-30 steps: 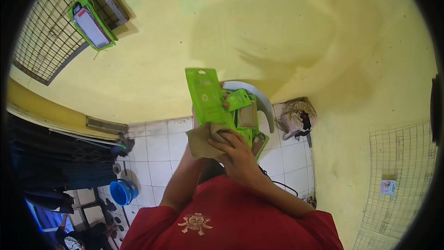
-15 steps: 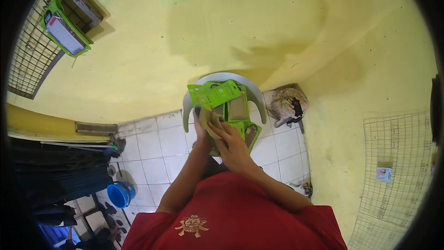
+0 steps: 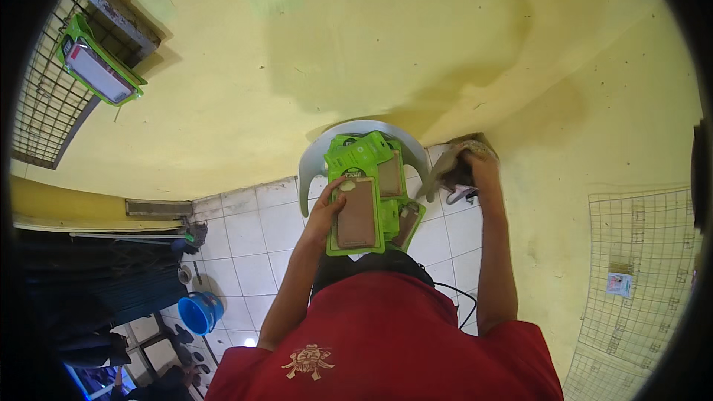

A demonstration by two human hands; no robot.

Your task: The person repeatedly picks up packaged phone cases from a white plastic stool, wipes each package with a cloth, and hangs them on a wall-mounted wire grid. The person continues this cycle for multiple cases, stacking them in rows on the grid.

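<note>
My left hand (image 3: 328, 212) grips the left edge of a green phone case package (image 3: 356, 215), its clear front showing a brown phone case. Behind it, more green packages (image 3: 368, 150) lie heaped on a light grey plastic chair (image 3: 312, 160), some with phone cases visible. Over to the right, beside the wall corner, my right hand (image 3: 477, 160) is closed on a grey-brown cloth (image 3: 445, 169) that hangs down from it. The fingers on the cloth are partly hidden.
A green phone case package (image 3: 100, 70) hangs on a dark wire grid (image 3: 44, 96) at upper left. On the right wall is a pale wire grid (image 3: 631, 304). A blue bucket (image 3: 199, 313) stands on white tiles (image 3: 249, 234). Another person (image 3: 160, 386) is partly visible at lower left.
My right hand has carried the cloth away from my left hand, rightward to the wall corner. The package in my left hand is now uncovered, its front facing up.
</note>
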